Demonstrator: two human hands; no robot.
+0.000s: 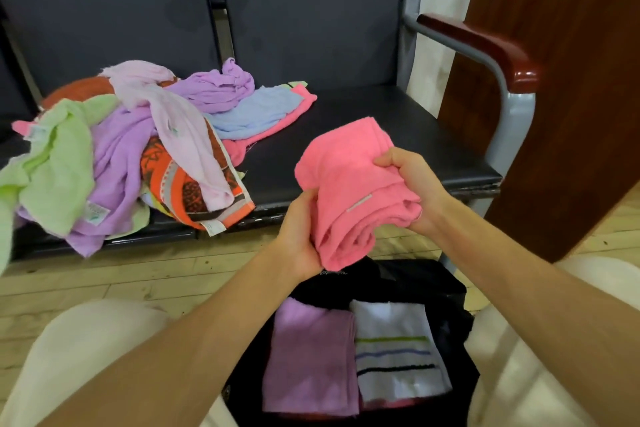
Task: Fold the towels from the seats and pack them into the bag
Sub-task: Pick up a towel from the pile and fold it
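A folded pink towel (349,184) hangs in the air above the open black bag (446,291) on the floor between my knees. My left hand (299,236) grips its lower left edge and my right hand (412,184) grips its right side. Inside the bag lie a folded purple towel (311,357) and a folded white towel with coloured stripes (398,350), side by side. A loose pile of towels (138,149) in green, purple, pale pink, orange, blue and pink covers the dark seats (363,121) to the left.
The bench has a grey metal frame with a reddish armrest (485,45) at the right. A dark wooden panel (571,97) stands right of it. Pale wood flooring (104,281) lies below the seat edge. My light trouser legs flank the bag.
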